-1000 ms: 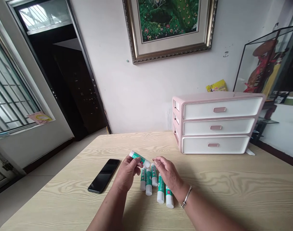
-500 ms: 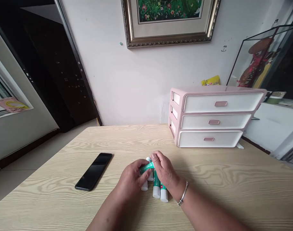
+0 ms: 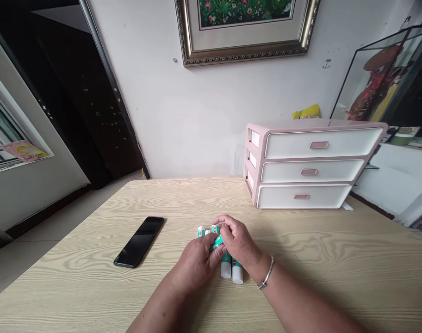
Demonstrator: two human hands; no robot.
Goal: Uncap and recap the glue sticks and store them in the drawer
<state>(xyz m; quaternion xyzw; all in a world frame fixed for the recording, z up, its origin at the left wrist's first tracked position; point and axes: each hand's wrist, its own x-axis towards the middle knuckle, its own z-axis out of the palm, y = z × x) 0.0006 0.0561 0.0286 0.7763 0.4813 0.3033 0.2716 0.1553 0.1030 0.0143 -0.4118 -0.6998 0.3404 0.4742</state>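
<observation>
A room in a private home. A framed painting (image 3: 245, 32) hangs on the wall above a wood-grain table (image 3: 301, 291) bearing a pink-and-white drawer unit (image 3: 315, 164); a barred window (image 3: 1, 134) appears at left.

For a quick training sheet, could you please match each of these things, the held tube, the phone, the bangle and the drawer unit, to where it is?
1. Green-and-white tube
2. Black smartphone
3. Silver bangle
4. Pink-and-white drawer unit

A. Around the right wrist
B. At the table's far side
C. Held between the left hand and right hand
D. Lying flat, left of the hands

Pairs: 1-C, 2-D, 3-A, 4-B
</observation>
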